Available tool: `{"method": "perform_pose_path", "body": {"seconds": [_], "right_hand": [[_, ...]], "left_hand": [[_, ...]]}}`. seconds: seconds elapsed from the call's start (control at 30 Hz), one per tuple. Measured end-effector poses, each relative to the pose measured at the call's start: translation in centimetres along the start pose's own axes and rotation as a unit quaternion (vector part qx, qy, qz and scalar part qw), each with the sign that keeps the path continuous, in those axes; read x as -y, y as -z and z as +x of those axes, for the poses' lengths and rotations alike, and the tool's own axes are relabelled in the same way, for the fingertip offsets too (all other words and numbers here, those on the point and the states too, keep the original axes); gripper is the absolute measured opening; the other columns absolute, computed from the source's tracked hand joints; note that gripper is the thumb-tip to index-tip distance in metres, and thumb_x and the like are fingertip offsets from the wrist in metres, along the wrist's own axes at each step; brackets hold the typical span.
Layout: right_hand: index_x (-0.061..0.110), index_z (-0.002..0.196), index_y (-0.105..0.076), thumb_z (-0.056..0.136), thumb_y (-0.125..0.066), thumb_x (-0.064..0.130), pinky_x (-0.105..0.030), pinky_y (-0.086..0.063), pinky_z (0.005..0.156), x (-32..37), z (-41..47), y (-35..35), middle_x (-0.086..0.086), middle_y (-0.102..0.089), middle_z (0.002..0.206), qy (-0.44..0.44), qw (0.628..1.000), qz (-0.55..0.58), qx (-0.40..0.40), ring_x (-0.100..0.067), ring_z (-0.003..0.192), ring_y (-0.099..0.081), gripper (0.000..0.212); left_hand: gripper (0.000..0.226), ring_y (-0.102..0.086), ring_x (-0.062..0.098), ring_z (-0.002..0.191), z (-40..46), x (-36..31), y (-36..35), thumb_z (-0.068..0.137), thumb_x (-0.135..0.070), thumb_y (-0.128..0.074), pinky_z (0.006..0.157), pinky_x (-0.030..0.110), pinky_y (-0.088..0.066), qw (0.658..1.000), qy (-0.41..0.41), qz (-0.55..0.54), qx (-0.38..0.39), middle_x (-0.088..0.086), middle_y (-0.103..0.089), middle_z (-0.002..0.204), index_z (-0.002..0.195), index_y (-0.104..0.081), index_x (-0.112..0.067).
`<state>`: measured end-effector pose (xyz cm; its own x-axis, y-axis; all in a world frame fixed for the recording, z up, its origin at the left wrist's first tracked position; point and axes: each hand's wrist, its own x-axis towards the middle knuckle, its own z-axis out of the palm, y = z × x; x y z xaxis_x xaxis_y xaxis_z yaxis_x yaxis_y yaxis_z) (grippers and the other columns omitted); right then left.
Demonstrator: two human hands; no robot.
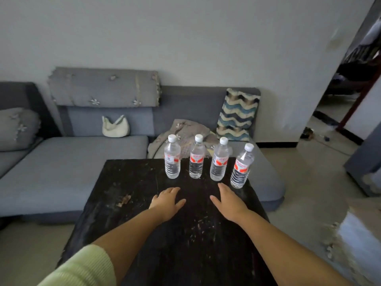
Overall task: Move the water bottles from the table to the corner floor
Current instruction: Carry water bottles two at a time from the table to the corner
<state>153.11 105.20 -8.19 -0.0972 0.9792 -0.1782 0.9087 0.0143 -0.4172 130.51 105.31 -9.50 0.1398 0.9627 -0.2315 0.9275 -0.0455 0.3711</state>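
Several clear water bottles with white caps and red labels stand upright in a row along the far edge of the dark, scratched table (134, 203). The leftmost bottle (172, 159) and the rightmost bottle (241, 167) bracket the row. My left hand (167, 202) stretches over the table, fingers straight, a short way before the left bottles. My right hand (228, 201) reaches out the same way, its fingertips close to the two right bottles. Neither hand touches a bottle or holds anything.
A grey sofa (61, 166) wraps round the table's far and left sides, with a white handbag (115, 126), a crumpled blanket (185, 133) and a wavy-patterned cushion (237, 116). Pale floor (309, 182) lies to the right, leading to a doorway (340, 112).
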Motion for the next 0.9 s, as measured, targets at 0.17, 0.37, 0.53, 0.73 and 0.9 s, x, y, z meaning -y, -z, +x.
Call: {"method": "perform_pose_path", "body": {"seconds": [0.17, 0.37, 0.53, 0.73, 0.9], "right_hand": [[0.011, 0.154, -0.013, 0.098, -0.046, 0.044, -0.037, -0.027, 0.117, 0.2, 7.2, -0.1, -0.006, -0.014, 0.161, 0.053, 0.998, 0.012, 0.035, -0.021, 0.147, -0.019, 0.073], [0.009, 0.150, -0.018, 0.086, -0.067, 0.041, -0.042, -0.035, 0.113, 2.2, 14.9, -2.8, -0.010, -0.029, 0.154, 0.043, 0.986, 0.153, -0.044, -0.026, 0.141, -0.032, 0.086], [0.013, 0.151, -0.018, 0.072, -0.083, 0.028, -0.044, -0.033, 0.114, 2.8, 20.7, -4.7, -0.008, -0.036, 0.151, -0.028, 0.944, 0.313, -0.102, -0.025, 0.139, -0.036, 0.103], [0.015, 0.134, -0.040, 0.069, -0.086, 0.025, -0.030, -0.046, 0.092, 3.2, 25.1, -6.7, -0.005, -0.059, 0.123, -0.063, 0.897, 0.389, -0.201, -0.020, 0.113, -0.058, 0.080], [0.015, 0.125, -0.046, 0.067, -0.086, 0.022, -0.027, -0.045, 0.090, 3.0, 27.0, -6.9, -0.002, -0.060, 0.117, -0.033, 0.898, 0.384, -0.212, -0.016, 0.105, -0.057, 0.071]], "left_hand": [[0.065, -0.032, 0.021, 0.142, 3.4, 0.6, -0.1, 0.096, -0.051, -0.046, 0.115, 0.044, -0.028, 0.997, 0.072, -0.035, 0.000, 0.000, -0.031, 0.156, 0.151, -0.025, -0.024], [0.079, -0.043, 0.025, 0.134, 9.3, 1.9, 1.5, 0.089, -0.045, -0.063, 0.108, 0.044, -0.040, 0.978, 0.136, -0.148, -0.055, 0.005, -0.040, 0.149, 0.151, -0.020, -0.023], [0.094, -0.049, 0.021, 0.128, 15.7, 2.6, 0.9, 0.066, -0.044, -0.081, 0.105, 0.045, -0.045, 0.923, 0.154, -0.328, -0.129, -0.002, -0.049, 0.138, 0.142, -0.027, -0.033], [0.088, -0.055, 0.012, 0.112, 21.4, 3.8, -1.0, 0.069, -0.023, -0.086, 0.095, 0.031, -0.046, 0.854, 0.167, -0.440, -0.223, -0.007, -0.055, 0.122, 0.138, -0.031, -0.024], [0.060, -0.058, 0.000, 0.087, 22.6, 3.7, -1.5, 0.073, -0.028, -0.083, 0.079, 0.020, -0.043, 0.852, 0.159, -0.442, -0.231, -0.019, -0.055, 0.094, 0.115, -0.040, -0.032]]}}
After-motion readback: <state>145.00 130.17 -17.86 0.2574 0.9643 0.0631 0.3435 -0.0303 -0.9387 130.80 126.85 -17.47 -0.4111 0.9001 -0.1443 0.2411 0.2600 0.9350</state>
